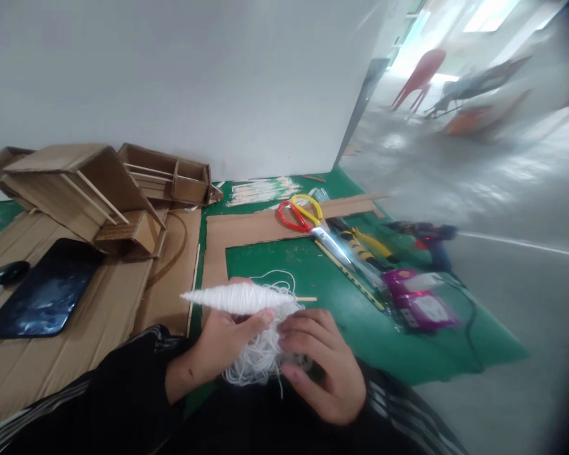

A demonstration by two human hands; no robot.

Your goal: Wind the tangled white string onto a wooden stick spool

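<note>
My left hand (230, 344) is closed round a stick wound with white yarn (244, 297), held level with its thumb along the near side. The winding is thick in the middle and tapers to the left. A bare end of the wooden stick (307, 299) juts out on the right. Below the winding lies a loose tangle of white yarn (256, 361), partly covered by both hands. My right hand (320, 360) is at the tangle's right side, fingers bent and thumb apart from them, fingertips touching the loose strands. A single strand loops up behind the stick.
On the green table (260, 262) lie scissors (308, 221) with red and yellow handles, a cardboard strip (246, 224), a purple packet (417, 300) and a drill-like tool (427, 237). Cardboard boxes (71, 189) and a dark tablet (47, 287) are on the left. A white wall (171, 76) rises behind.
</note>
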